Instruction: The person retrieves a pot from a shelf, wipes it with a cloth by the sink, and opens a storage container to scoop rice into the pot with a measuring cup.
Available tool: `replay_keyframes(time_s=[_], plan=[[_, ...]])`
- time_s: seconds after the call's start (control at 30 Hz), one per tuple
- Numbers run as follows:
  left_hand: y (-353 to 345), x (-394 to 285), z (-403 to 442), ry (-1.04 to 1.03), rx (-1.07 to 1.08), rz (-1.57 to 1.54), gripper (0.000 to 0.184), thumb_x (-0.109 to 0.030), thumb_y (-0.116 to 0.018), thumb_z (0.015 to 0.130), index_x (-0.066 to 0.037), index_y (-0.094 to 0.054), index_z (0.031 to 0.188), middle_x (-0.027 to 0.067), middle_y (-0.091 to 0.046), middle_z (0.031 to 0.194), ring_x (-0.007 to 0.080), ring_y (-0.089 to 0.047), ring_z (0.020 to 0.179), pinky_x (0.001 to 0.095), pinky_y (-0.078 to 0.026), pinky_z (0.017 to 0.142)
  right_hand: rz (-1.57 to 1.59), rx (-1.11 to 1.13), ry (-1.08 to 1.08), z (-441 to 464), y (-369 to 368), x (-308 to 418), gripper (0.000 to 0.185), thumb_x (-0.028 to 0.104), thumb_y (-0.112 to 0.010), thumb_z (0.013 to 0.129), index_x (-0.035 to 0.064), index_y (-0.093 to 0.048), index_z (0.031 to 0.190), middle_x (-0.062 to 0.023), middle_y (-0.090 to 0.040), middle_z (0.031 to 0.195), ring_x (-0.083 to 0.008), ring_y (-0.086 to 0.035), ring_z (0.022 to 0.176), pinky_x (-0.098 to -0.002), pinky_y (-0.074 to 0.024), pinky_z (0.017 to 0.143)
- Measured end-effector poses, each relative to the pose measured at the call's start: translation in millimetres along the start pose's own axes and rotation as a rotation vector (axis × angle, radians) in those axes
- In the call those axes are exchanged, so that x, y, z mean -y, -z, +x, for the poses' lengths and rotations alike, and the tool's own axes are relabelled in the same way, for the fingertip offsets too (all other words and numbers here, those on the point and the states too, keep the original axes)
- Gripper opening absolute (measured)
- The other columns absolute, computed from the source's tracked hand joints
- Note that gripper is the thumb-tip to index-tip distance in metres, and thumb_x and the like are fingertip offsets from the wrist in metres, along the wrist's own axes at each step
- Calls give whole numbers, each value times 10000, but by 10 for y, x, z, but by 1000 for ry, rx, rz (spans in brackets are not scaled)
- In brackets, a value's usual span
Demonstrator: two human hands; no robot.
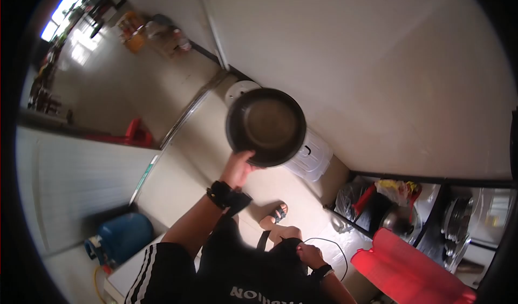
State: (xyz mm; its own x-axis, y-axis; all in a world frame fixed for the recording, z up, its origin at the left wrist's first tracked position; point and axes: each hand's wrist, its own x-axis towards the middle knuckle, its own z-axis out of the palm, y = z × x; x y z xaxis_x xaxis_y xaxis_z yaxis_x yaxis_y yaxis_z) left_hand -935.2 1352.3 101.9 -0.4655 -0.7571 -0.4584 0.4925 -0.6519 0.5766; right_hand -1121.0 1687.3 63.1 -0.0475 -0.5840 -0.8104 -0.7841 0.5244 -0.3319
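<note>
Pan: the dark, round pan is in the air in front of you, above the floor; its open side faces the camera, and its bottom inside looks brownish.
Left hand: your left hand pinches the pan at the near edge, with the thumb over the rim and the other fingers mostly hidden below.
Left wrist: you wear a black band there.
Right hand: your right hand is low beside your leg, with fingers bent; I cannot tell if they press on something. A thin dark cord curves near it.
Behind the pan: a white round object and a clear plastic box with a lid are partly covered by it, near the wall.
Right side: a shelf carries a metal pot and bags; a red sheet is in front.
Left side: a blue gas cylinder is near your elbow.
</note>
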Motion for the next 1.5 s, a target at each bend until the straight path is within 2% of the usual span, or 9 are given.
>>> replay_keyframes(time_s=[0.1, 0.17, 0.3, 0.43, 0.67, 0.83, 0.97, 1.17, 1.5], plan=[[231, 277, 458, -47, -24, 24, 338, -83, -494, 833, 15, -476, 1156, 138, -595, 1071, 293, -606, 933, 429, -510, 776, 132, -134, 92, 429, -176, -349, 183, 258, -524, 835, 107, -592, 912, -150, -636, 832, -342, -611, 810, -439, -474, 718], [481, 498, 723, -42, -54, 14, 343, -87, -494, 832, 15, -473, 1159, 136, -595, 1072, 288, -606, 932, 423, -511, 773, 152, -501, 281, 497, -137, -701, 199, 260, -533, 838, 96, -605, 924, -150, -636, 830, -343, -612, 772, -433, -479, 702], [999, 936, 1190, 22, -39, 39, 439, -50, -485, 807, 53, -387, 1222, 192, -517, 1156, 346, -553, 1005, 483, -478, 842, 75, -666, -322, 841, 292, -1475, 153, 192, -587, 819, 88, -640, 917, -101, -639, 755, -277, -627, 712, -352, -494, 656], [1353, 1337, 1692, -72, -56, 48, 360, -89, -480, 823, 63, -451, 1149, 178, -580, 1075, 303, -606, 918, 410, -516, 779, 182, -1061, 14, 2044, 949, -1160, 151, 150, -590, 803, 82, -639, 929, -141, -626, 806, -322, -614, 774, -395, -484, 675], [1830, 1740, 2269, -109, 114, -141, 416, -67, -422, 833, 60, -381, 1226, 163, -440, 1278, 338, -440, 1159, 534, -279, 1037, -24, -1106, -110, 3859, 1150, -1208, 308, 172, -596, 796, 106, -554, 1093, -148, -606, 938, -334, -582, 881, -413, -472, 751], [2147, 1763, 2503, -181, 181, -160, 392, -54, -417, 833, 83, -393, 1200, 173, -464, 1251, 338, -458, 1135, 505, -329, 1018, 173, -1154, -149, 4513, 922, -1735, 345, 179, -603, 795, 90, -535, 1121, -151, -592, 978, -341, -569, 904, -419, -465, 766], [2133, 1772, 2627, -215, 213, -149, 274, -65, -415, 842, 83, -477, 1064, 180, -574, 1065, 320, -551, 986, 474, -361, 1001, -9, -1190, 225, 4690, 907, -1415, 400, 191, -625, 784, 91, -517, 1156, -164, -554, 1068, -328, -524, 995, -408, -449, 816], [2055, 1856, 2690, -169, 135, -93, 186, -78, -429, 842, 65, -491, 945, 181, -584, 960, 321, -559, 957, 480, -378, 984, -99, -1181, 299, 4828, 857, -746, 696, 320, -679, 745, 145, -338, 1326, -221, -397, 1261, -375, -409, 1149, -460, -410, 900], [2161, 1847, 2747, -38, 164, -194, 148, -83, -429, 849, 42, -499, 887, 184, -592, 916, 344, -560, 954, 515, -362, 988, 107, -1222, -23, 4541, 976, -1628, 313, 215, -577, 820, 103, -553, 1111, -157, -583, 919, -331, -568, 864, -410, -477, 724]])
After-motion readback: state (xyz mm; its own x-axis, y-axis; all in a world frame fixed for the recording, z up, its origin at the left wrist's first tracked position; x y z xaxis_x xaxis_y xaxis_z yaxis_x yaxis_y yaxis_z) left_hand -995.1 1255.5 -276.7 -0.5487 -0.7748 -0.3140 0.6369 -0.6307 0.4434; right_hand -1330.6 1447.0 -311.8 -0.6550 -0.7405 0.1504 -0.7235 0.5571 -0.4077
